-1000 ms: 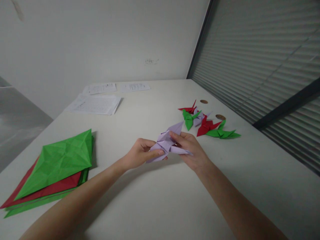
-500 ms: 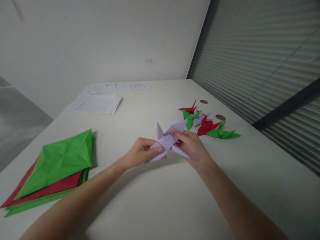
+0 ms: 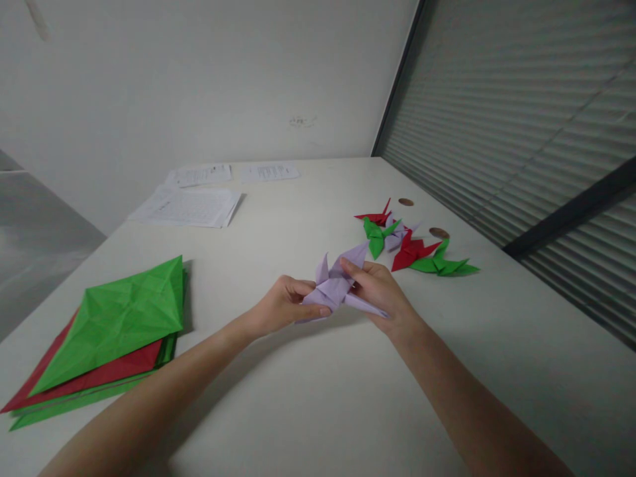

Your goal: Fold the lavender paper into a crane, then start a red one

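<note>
A partly folded lilac paper figure (image 3: 336, 283) is held just above the white table (image 3: 318, 397) at the middle of the view. My left hand (image 3: 281, 306) pinches its left side, thumb on top. My right hand (image 3: 380, 291) grips its right side with fingers closed over the paper. Pointed flaps stick up and out to the right between the two hands.
Several finished folded figures in red, green and lilac (image 3: 412, 248) lie to the right, beside two brown round marks (image 3: 438, 232). A stack of creased green and red sheets (image 3: 106, 331) lies at the left. Printed papers (image 3: 191, 202) rest at the far side. Window blinds (image 3: 521, 119) run along the right.
The lilac figure's upright flap has dropped lower and the hands have drawn slightly closer together; my left thumb now presses lower on the paper.
</note>
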`<state>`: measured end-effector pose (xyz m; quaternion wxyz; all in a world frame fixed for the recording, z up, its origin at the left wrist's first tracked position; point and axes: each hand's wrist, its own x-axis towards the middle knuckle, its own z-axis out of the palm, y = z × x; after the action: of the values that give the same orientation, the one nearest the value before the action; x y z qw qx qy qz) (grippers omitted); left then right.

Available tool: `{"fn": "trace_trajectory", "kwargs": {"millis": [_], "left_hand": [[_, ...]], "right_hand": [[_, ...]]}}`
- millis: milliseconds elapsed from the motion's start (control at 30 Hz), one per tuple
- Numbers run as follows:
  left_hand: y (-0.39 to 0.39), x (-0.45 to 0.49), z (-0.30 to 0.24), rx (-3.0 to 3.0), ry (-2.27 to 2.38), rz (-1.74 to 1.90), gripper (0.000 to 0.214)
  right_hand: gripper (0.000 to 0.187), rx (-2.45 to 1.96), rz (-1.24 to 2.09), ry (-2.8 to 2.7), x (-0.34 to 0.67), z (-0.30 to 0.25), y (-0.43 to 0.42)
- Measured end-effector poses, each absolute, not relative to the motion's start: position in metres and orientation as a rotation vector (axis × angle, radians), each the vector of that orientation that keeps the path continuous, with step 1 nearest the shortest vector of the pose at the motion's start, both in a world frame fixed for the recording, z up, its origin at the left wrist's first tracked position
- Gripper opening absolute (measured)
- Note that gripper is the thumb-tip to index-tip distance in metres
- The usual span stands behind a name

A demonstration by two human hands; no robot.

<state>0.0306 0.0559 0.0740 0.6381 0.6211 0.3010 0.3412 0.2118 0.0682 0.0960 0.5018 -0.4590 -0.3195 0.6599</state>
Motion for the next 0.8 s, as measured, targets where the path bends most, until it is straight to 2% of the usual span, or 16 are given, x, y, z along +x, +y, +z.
{"fn": "trace_trajectory", "kwargs": {"millis": [433, 667, 800], "left_hand": [[0.058, 0.027, 0.078, 1.470, 0.634, 0.815, 0.022], [0.058, 0.029, 0.078, 1.385, 0.750, 0.821, 0.031], [0.058, 0.031, 0.078, 1.333, 0.799, 0.851, 0.036]], "right_hand": [[0.036, -1.050, 1.620, -0.840, 0.214, 0.101, 0.064], [0.040, -1.169, 1.481, -0.967, 0.216, 0.089, 0.070], [0.038, -1.097, 1.567, -0.976, 0.215, 0.089, 0.069]]}}
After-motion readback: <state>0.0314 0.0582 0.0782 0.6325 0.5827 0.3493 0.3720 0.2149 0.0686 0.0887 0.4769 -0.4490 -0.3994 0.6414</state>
